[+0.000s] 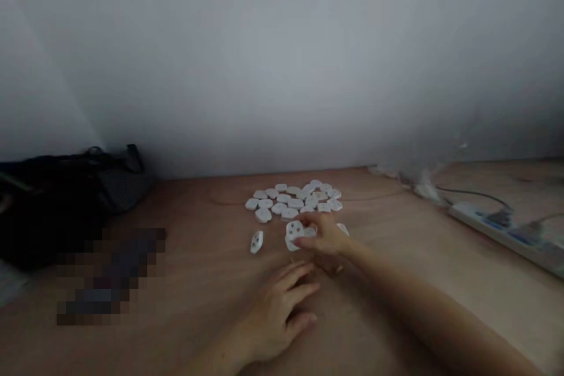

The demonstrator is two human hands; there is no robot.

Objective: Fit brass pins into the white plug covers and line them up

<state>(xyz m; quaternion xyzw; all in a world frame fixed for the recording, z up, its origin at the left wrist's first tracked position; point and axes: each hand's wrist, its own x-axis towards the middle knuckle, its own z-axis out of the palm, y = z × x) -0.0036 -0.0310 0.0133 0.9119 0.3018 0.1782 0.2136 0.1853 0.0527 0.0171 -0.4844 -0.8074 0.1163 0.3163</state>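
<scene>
My right hand point(326, 232) has thumb and fingers closed around a small white plastic piece point(294, 229) with dark round spots on its face. Another white piece lies partly under it, and more white shows behind the fingers. Nearer to me, my left hand point(282, 305) hovers over or rests on the wood, fingers apart and holding nothing. To the left of the held piece, a single white piece point(257, 241) with similar spots lies tilted. Beyond both hands, several flat white pieces point(295, 202) are spread in a loose cluster. Small brownish bits point(328, 267) lie below my right wrist.
A wooden table point(198, 282) meets a pale wall at the back. On the right runs a white power strip point(506, 235) with plugs and cables, beside crumpled clear plastic point(425, 185). A black bag point(57, 205) stands at left, near a dark blurred-out object point(114, 276).
</scene>
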